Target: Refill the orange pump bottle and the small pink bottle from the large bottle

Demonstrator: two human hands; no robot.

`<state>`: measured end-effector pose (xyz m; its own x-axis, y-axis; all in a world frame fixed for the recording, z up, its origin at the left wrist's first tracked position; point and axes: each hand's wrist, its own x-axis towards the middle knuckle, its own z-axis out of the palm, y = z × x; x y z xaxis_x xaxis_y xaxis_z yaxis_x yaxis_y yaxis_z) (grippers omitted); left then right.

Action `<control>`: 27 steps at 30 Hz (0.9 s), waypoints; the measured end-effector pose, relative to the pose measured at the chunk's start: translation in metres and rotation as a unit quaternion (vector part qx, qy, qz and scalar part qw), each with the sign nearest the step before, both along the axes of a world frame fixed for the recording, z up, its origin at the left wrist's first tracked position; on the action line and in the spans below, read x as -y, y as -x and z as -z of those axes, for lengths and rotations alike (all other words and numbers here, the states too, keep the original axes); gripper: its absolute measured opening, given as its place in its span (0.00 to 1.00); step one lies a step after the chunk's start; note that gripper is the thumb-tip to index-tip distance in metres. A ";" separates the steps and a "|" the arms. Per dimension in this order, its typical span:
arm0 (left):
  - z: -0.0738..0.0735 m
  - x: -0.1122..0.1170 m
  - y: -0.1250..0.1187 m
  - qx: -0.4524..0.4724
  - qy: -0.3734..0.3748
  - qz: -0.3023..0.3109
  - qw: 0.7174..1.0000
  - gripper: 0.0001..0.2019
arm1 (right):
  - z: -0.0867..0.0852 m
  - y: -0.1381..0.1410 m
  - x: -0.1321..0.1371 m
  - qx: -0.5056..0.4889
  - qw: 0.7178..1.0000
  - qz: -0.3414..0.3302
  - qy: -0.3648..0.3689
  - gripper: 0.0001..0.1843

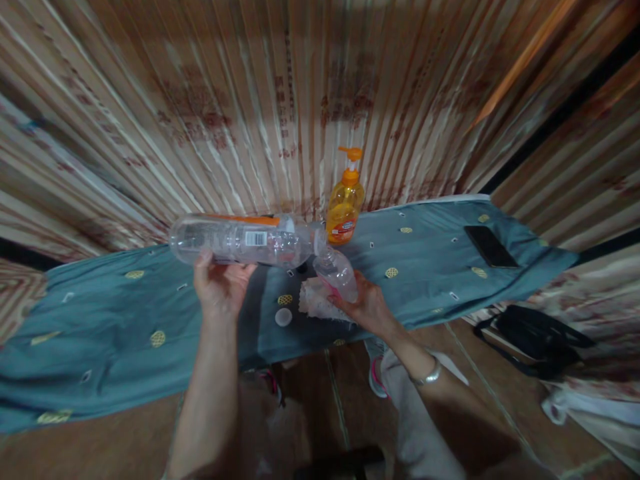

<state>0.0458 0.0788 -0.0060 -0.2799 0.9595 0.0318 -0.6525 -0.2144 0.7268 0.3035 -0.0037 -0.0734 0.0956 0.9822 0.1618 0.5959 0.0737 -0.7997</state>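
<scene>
My left hand [219,283] grips a large clear plastic bottle [240,240] held on its side, its mouth pointing right. My right hand [364,305] holds a small clear plastic bottle [338,270] tilted up, its neck meeting the mouth of the large one. Beneath the right hand lies a crumpled whitish cloth [316,300]. A small white cap [283,317] rests on the blue-green patterned cloth [125,313] that covers the table. An orange pump bottle of soap [345,203] stands upright just behind the two bottles.
A black phone [490,247] lies at the table's right end. On the floor to the right sits a black bag [537,337]. A striped curtain [300,87] hangs behind the table. My legs and shoes show below the table's front edge.
</scene>
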 end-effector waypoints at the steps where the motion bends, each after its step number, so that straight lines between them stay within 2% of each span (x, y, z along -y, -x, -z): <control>1: -0.001 0.001 0.001 -0.004 -0.004 -0.001 1.000 0.17 | 0.000 0.001 0.000 0.001 1.000 -0.003 0.000 0.31; 9: -0.010 0.005 0.008 -0.033 -0.038 -0.019 0.999 0.18 | 0.006 0.005 -0.001 0.015 1.000 -0.013 0.004 0.32; 23: -0.017 0.008 0.011 -0.078 -0.081 0.000 0.994 0.18 | 0.002 0.001 0.002 -0.005 0.999 -0.036 0.011 0.32; 27: -0.020 0.009 0.008 -0.052 -0.099 -0.005 0.994 0.23 | 0.001 0.001 0.003 0.012 1.000 -0.026 0.006 0.30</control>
